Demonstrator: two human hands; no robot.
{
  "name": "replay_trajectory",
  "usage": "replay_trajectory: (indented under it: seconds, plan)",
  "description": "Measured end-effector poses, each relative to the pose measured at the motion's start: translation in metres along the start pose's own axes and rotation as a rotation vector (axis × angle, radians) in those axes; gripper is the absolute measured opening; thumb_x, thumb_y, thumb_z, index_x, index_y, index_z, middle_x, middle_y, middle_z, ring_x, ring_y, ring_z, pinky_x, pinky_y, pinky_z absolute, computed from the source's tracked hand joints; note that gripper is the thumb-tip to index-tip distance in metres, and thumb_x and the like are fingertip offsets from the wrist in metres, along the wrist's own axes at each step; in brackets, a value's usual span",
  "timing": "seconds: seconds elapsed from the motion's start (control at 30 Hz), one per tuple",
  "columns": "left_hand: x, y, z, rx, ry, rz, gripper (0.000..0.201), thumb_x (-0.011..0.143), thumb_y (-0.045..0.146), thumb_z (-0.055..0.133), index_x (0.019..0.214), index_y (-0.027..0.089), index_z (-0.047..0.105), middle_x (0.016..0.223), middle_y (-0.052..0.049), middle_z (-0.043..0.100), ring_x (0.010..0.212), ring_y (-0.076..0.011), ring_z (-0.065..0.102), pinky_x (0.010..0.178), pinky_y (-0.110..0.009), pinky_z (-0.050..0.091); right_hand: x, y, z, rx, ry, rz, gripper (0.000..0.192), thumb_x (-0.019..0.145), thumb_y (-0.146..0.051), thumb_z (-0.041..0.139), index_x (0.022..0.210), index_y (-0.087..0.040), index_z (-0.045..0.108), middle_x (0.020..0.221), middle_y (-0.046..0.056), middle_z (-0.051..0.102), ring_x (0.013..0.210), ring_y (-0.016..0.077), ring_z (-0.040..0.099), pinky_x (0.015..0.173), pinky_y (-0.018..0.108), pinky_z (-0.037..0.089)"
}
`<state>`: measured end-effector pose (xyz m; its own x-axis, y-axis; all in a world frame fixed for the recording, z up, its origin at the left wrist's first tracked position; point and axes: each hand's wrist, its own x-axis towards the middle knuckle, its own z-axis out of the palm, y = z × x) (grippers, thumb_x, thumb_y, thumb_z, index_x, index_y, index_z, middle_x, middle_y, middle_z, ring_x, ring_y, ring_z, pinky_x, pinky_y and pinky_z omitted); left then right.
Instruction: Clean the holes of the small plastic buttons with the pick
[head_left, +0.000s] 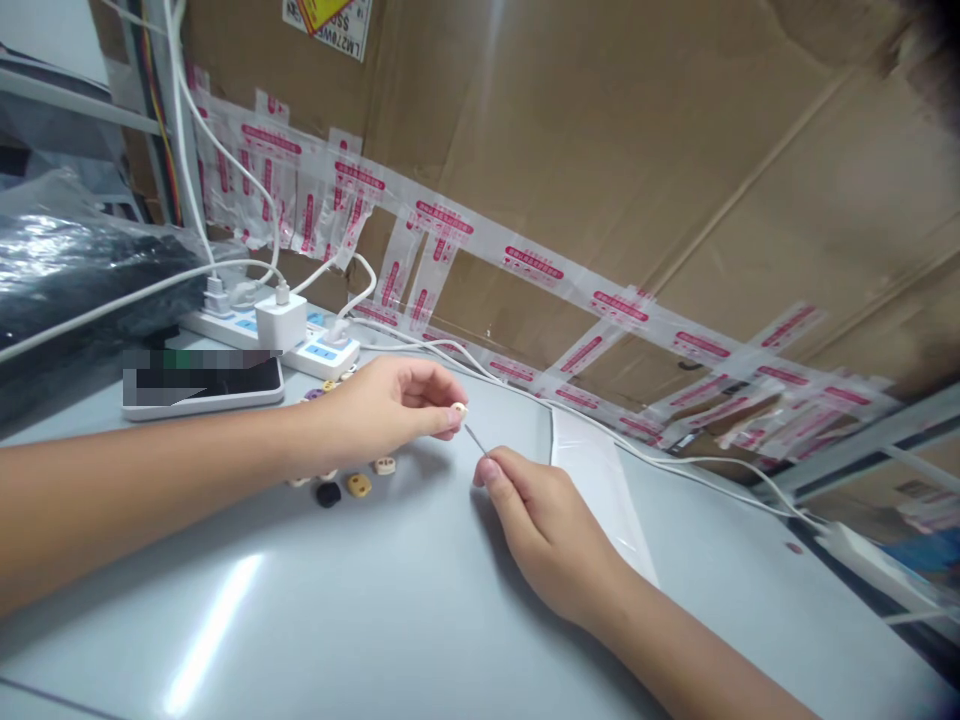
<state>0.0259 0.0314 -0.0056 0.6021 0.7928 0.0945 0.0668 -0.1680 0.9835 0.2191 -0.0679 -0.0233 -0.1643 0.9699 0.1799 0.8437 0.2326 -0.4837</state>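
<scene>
My left hand (397, 400) is closed, pinching a small cream bead (459, 409) between thumb and fingertips above the table. Lower and to the right, my right hand (544, 525) is closed round a thin grey needle-like rod (475, 439). The rod's tip points up at the bead; whether the two touch I cannot tell. Under and beside my left wrist lie several small beads with dark marks: a black bead (328, 494), a yellow bead (359, 485) and a cream bead (385, 466) among them. My left forearm hides part of this group.
Behind my left hand are a phone (202, 388) and a white power strip (330, 352) with a charger (281, 322). White cables (480, 368) run along the table's back edge. A clear plastic sheet (596, 480) lies right of centre. A large taped cardboard box (600, 150) stands behind.
</scene>
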Motion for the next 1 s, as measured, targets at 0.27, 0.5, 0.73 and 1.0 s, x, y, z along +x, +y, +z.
replay_trajectory:
  seconds: [0.27,0.5,0.73,1.0]
  plan:
    - [0.001,-0.003,0.0,-0.027,0.003,-0.038,0.014,0.083,0.026,0.073,0.094,0.018,0.069,0.09,-0.002,0.076,0.081,-0.0149,0.072,0.084,-0.033,0.058,0.001,0.0,0.003,0.042,0.047,-0.044,0.035,0.104,-0.034,0.038,0.071,-0.022,0.038,0.063,-0.003,0.046,0.058,0.0138,0.042,0.058,0.029,0.031]
    - [0.002,-0.006,-0.001,-0.07,-0.03,-0.045,0.015,0.081,0.027,0.075,0.093,0.019,0.069,0.086,0.0,0.076,0.08,-0.0143,0.073,0.088,-0.034,0.058,0.003,0.004,0.005,-0.018,0.155,-0.064,0.032,0.103,-0.03,0.041,0.072,-0.022,0.048,0.065,-0.001,0.05,0.062,0.0154,0.047,0.061,0.03,0.034]
    - [-0.001,-0.001,0.004,-0.022,-0.008,-0.096,0.014,0.082,0.025,0.074,0.093,0.017,0.07,0.082,-0.001,0.076,0.078,-0.0134,0.072,0.085,-0.031,0.057,0.001,0.008,0.008,-0.11,0.181,-0.101,0.026,0.102,-0.027,0.043,0.093,-0.021,0.067,0.073,0.002,0.057,0.067,0.0171,0.053,0.064,0.031,0.037]
    - [-0.003,-0.002,0.011,0.02,0.066,-0.018,0.019,0.076,0.029,0.077,0.088,0.017,0.068,0.079,-0.002,0.074,0.079,-0.0161,0.071,0.077,-0.031,0.058,0.0,0.005,0.012,-0.231,0.245,-0.118,0.03,0.102,-0.025,0.041,0.1,-0.018,0.07,0.071,0.002,0.051,0.061,0.0172,0.052,0.058,0.031,0.034]
